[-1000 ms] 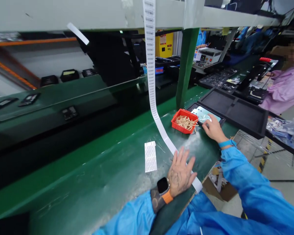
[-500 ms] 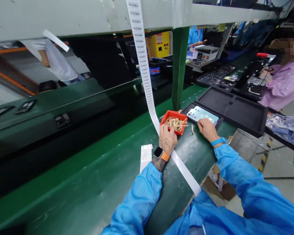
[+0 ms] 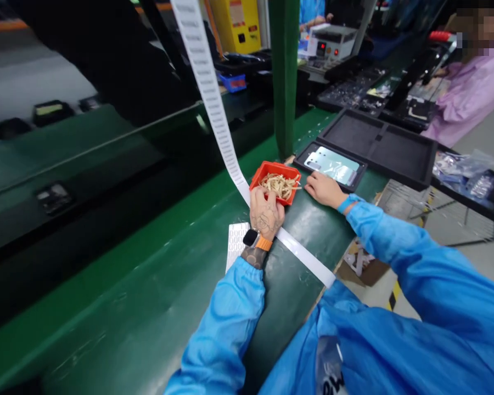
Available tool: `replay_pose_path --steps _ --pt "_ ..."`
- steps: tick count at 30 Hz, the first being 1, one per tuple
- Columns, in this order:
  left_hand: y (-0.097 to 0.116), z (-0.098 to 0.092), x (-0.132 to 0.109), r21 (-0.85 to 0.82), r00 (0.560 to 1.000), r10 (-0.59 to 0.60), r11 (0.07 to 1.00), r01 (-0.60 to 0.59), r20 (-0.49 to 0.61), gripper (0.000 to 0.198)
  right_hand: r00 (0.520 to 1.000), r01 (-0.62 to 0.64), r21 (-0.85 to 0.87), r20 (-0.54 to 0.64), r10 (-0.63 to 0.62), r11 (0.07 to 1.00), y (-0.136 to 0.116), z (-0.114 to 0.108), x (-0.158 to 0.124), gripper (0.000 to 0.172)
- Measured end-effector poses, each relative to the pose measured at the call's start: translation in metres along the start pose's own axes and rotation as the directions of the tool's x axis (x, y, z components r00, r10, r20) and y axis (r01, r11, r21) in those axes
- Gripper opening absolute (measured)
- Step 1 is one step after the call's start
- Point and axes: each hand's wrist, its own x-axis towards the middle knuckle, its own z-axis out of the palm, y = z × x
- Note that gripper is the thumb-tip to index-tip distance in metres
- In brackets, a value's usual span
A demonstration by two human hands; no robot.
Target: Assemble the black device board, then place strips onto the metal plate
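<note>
A small red bin [image 3: 267, 169] full of tan rubber bands [image 3: 280, 185] sits on the green bench [image 3: 181, 334]. My left hand [image 3: 267, 211], with a watch at the wrist, grips its near left wall, fingertips curled over the rim. Just right of the bin, my right hand [image 3: 324, 189] rests low over the bench with its fingers pressed together. What lies under those fingertips is hidden. Beyond that hand, a pale blue phone back panel [image 3: 333, 165] with camera holes lies in a black tray [image 3: 360, 184].
A long strip of barcode labels [image 3: 214, 104] hangs down behind my left hand; white backing tape [image 3: 304, 260] runs to the bench edge. A sticker sheet [image 3: 236, 241] lies left. A large black tray [image 3: 407, 156], a green post [image 3: 285, 82] and a person in pink [image 3: 473, 88] stand beyond.
My right hand has left the phone panel and come down beside the bin, where a loose rubber band lay; that band no longer shows. My left hand stays at the bin. The view has tilted down.
</note>
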Motion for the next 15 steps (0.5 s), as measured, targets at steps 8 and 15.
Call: replay_pose_path --steps 8,15 --pt "-0.001 0.004 0.001 -0.015 1.000 0.008 1.000 -0.008 0.017 0.023 0.981 -0.075 0.054 0.184 0.064 0.996 0.008 -0.008 0.008 0.024" --pt "0.007 0.004 0.001 -0.070 0.999 0.049 0.996 -0.049 0.003 0.020 0.946 -0.252 0.383 -0.097 0.309 0.889 0.028 -0.034 -0.006 0.060"
